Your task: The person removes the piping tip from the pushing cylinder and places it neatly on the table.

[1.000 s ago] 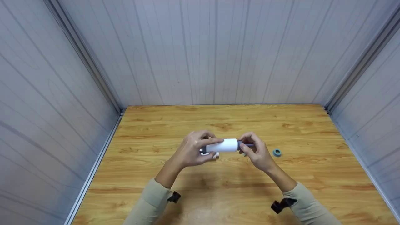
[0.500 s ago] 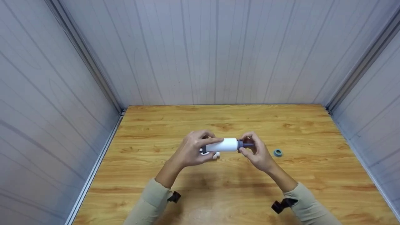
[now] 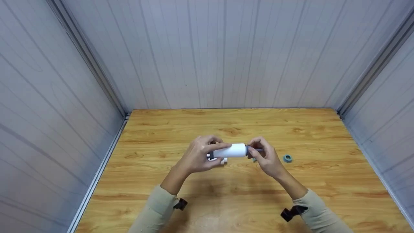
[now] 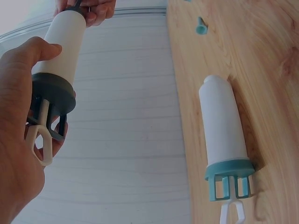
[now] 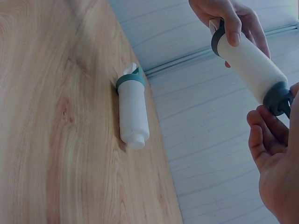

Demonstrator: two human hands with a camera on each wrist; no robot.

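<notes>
A white syringe-like tube [image 3: 235,150] with dark grey ends is held level above the table between both hands. My left hand [image 3: 200,157] grips it near its dark grey collar [image 4: 53,91], thumb along the barrel in the left wrist view. A pale looped plunger handle [image 4: 41,142] sticks out there, beside the palm. At the other end, my right hand [image 3: 266,158] pinches the dark grey nozzle cap [image 5: 275,97] between thumb and fingers. The cap sits against the barrel's end, its thin spout pointing into the right hand.
A second white tube [image 4: 223,121] with a teal collar [image 4: 230,168] lies on the wooden table [image 3: 233,194], mostly hidden by my left hand in the head view. A teal ring [image 3: 287,158] and a small teal nozzle [image 4: 201,28] lie to the right. Panel walls surround the table.
My right thumb and fingers opened slightly at the grey nozzle cap half a second ago and now pinch it again. The left hand and tube stay almost still.
</notes>
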